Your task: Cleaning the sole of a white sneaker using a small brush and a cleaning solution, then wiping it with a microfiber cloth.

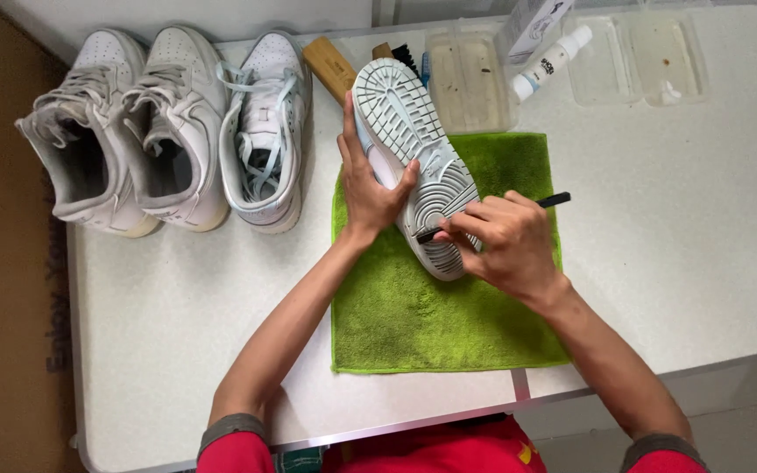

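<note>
A white shoe (409, 158) lies sole-up near the middle of the white bench (703, 263), its toe pointing to about 11 o'clock and its heel toward 5 o'clock, over a green cloth (413, 315). The left hand (368, 188) steadies it from the 9 o'clock side, its grip wrapped on the shoe's edge with the thumb pressed on the grey tread and the fingers up along the side. The right hand (505, 241) comes in from 4 o'clock, its grip pinched shut on a thin black brush (554, 201); the handle sticks out toward 2 o'clock and the working end touches the heel part of the sole.

At 9 to 10 o'clock from the held shoe, three more white shoes (168, 131) stand upright side by side, touching one another. At 12 o'clock, just behind the toe, lie a wooden brush (330, 68) and a clear tray (470, 83). A small white bottle (549, 63) rests tilted at 1 o'clock, with a second clear tray (659, 57) beyond it at 2 o'clock.
</note>
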